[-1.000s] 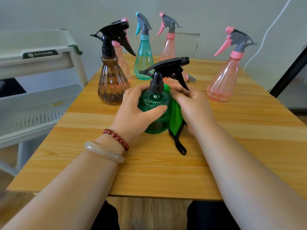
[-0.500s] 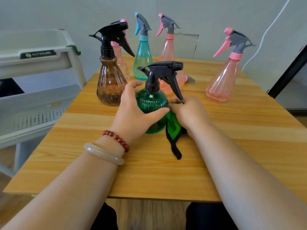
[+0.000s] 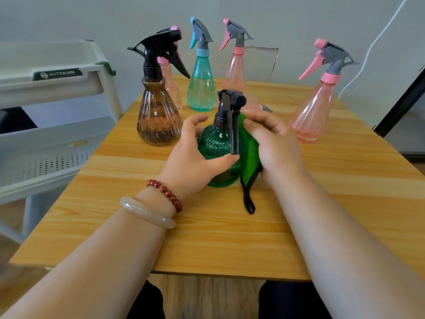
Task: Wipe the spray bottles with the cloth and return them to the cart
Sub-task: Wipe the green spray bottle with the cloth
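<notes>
As the green bottle [image 3: 215, 146] stood on the desk [image 3: 207, 238] between both hands, it was being wiped.
The left hand [image 3: 188, 160] curled round its belly; the right hand [image 3: 278, 146] pressed the bunched cloth [image 3: 249, 156] to its side. A firm hold and slow turning would probably clean it best.

Left hand [image 3: 190, 157] curled round green bottle [image 3: 218, 143] — right hand [image 3: 276, 146] grips cloth [image 3: 250, 155] — forearms [image 3: 322, 226] extended forward.

Left wrist [image 3: 151, 201] wears red bead bracelet [image 3: 166, 196] and pale bangle [image 3: 147, 213] (translucent)
</notes>
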`<state>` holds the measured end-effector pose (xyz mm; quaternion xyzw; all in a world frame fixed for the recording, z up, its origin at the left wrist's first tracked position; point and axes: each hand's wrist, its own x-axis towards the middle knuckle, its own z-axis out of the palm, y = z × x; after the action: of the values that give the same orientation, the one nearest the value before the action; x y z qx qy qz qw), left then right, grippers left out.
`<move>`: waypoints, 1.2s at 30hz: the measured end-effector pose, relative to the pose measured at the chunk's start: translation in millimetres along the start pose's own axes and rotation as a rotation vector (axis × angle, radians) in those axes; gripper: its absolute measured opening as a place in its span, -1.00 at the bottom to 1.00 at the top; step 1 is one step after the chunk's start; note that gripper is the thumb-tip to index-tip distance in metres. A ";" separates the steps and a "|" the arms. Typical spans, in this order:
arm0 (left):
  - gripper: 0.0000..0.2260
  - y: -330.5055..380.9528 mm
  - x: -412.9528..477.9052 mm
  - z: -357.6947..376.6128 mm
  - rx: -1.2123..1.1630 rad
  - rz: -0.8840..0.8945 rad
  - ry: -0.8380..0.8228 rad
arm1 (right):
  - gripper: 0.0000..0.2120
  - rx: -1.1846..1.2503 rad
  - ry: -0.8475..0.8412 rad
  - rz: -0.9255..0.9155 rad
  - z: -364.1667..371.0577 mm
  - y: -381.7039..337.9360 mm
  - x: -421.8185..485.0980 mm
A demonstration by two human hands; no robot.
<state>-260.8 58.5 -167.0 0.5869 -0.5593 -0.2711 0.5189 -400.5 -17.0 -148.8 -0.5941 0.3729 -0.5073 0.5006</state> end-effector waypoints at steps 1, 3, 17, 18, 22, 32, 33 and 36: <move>-0.28 0.0 0.7 0.1 -0.006 -0.002 -0.020 | -0.75 0.021 -0.027 -0.070 0.3 -3.7 -1.3; -0.27 1.4 1.0 0.9 -0.011 -0.007 -0.044 | -0.77 -0.121 -0.055 -0.125 -0.1 -3.3 -3.1; -0.35 -3.7 0.5 0.5 -0.093 -0.021 -0.024 | -0.74 -0.312 -0.062 0.013 -4.1 3.9 0.8; -0.31 -3.9 1.1 1.1 -0.062 -0.012 -0.021 | -0.75 -0.380 -0.095 0.066 -5.2 6.6 0.2; -0.19 -2.7 2.4 4.5 0.194 0.057 0.099 | -0.80 -0.263 -0.020 0.043 -3.7 4.3 0.9; -0.30 0.7 0.4 -4.6 -0.010 -0.025 -0.019 | -0.79 -0.553 -0.193 0.007 -4.5 8.3 1.2; -0.24 0.4 -0.3 -3.6 -0.018 -0.030 -0.028 | -0.78 -0.568 -0.178 -0.007 -5.2 9.4 1.3; -0.12 -1.5 -1.0 0.3 0.087 -0.017 0.010 | -0.72 -0.296 -0.054 -0.098 -2.6 3.7 0.0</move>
<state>-260.7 59.1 -168.8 0.6150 -0.5630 -0.2480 0.4933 -402.8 -18.3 -152.4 -0.6922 0.4005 -0.4546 0.3920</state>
